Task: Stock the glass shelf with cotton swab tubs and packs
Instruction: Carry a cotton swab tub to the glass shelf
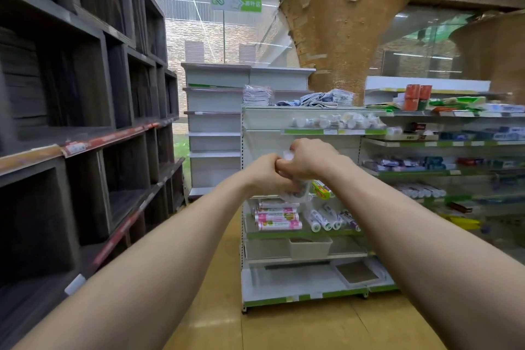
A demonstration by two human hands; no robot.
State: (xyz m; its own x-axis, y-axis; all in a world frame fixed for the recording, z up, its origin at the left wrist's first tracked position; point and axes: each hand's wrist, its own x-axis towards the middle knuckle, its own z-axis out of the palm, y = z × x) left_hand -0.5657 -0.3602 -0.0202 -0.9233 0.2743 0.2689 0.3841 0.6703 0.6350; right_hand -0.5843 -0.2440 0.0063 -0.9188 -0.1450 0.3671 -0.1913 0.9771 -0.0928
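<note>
Both my arms reach forward at chest height. My left hand (265,175) and my right hand (308,158) are curled together round clear cotton swab tubs (297,192); a white lid shows above my right fingers and a clear tub body below my left hand. How many tubs I hold is hidden by my fingers. Ahead stands the glass shelf (335,131), with several white cotton swab tubs (338,121) lined up on it, a little above and beyond my hands.
A dark wooden shelf unit (85,128) runs along the left. The white gondola (306,293) ahead carries rolled bags, a beige basket (309,247) and a flat tray. More stocked shelves (454,150) extend to the right. A yellow floor aisle (216,278) lies between.
</note>
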